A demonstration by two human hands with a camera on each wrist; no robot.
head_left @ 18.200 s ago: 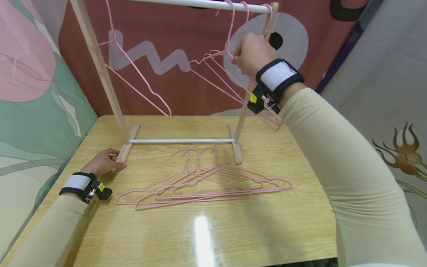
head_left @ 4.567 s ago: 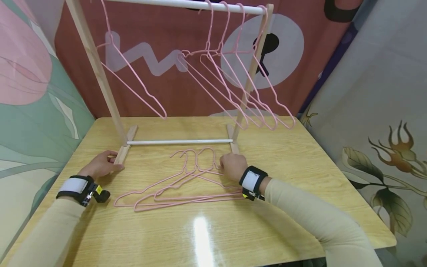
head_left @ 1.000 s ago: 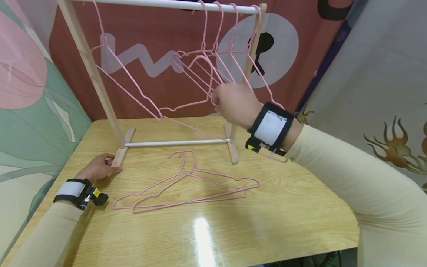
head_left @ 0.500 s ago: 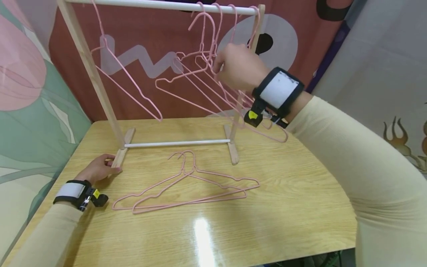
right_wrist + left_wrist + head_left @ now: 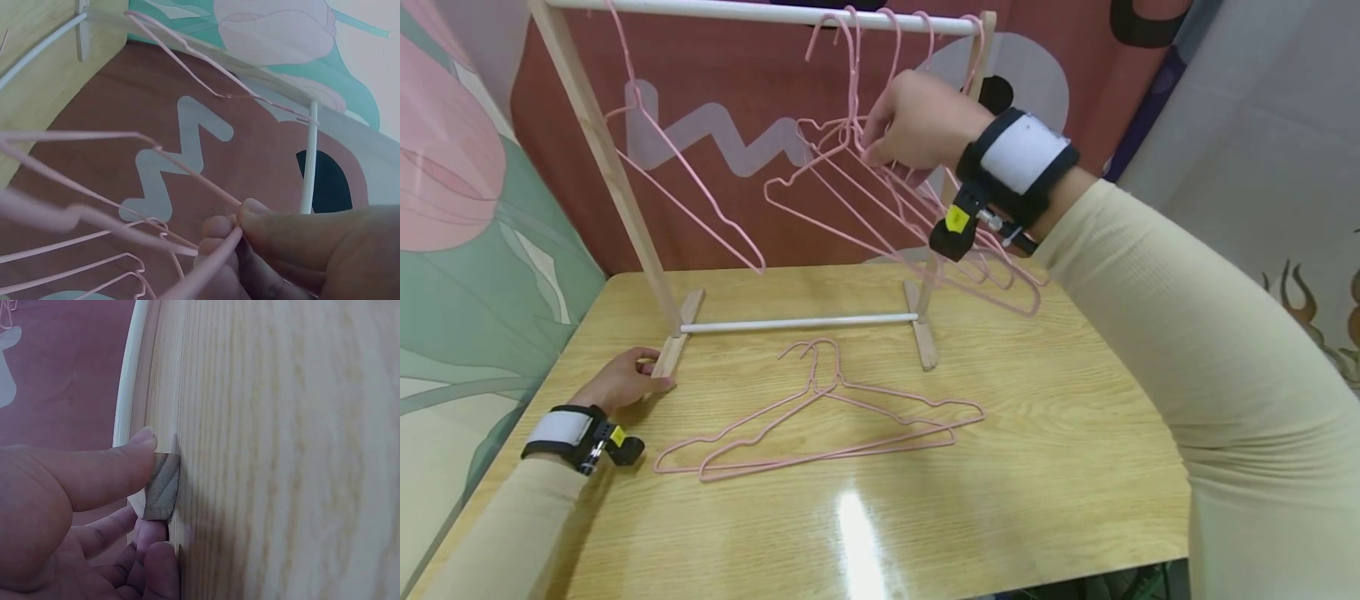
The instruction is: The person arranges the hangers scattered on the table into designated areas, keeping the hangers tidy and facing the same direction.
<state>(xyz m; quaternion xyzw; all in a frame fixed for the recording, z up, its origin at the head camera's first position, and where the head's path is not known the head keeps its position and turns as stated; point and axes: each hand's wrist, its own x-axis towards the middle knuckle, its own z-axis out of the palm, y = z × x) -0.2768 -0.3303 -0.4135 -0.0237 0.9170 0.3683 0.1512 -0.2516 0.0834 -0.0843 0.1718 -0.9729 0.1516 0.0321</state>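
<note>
**One more hanger is going up to the rail**

We are looking at what is different now. A moment ago our right hand (image 5: pixel 917 117) was lower, carrying a pink hanger (image 5: pixel 797 196) up from the table (image 5: pixel 1000 467). Now the hand is higher. It is holding the hanger up by the white rail (image 5: pixel 715 10). Our fingers (image 5: pixel 262 219) are pinching the thin wire just under its hook. The hook is right at the rail, but we cannot tell if it is over the rail yet. We are thinking this hanger is nearly hung, but our hand is not letting go of it yet.

Our left hand (image 5: pixel 625 383) is staying where it was. Its thumb and fingers are pinching the rack foot (image 5: pixel 670 358) and holding the rack still on the table.

Now we are counting.
- Four hangers (image 5: pixel 992 283) are hanging at the right end of the rail.
- One lone hanger (image 5: pixel 700 200) is hanging at the left end.
- One hanger is in our right hand.
- Two table hangers (image 5: pixel 820 408) are lying flat, one partly on the other. A few seconds ago there were three.

That is making eight hangers in all.
</note>
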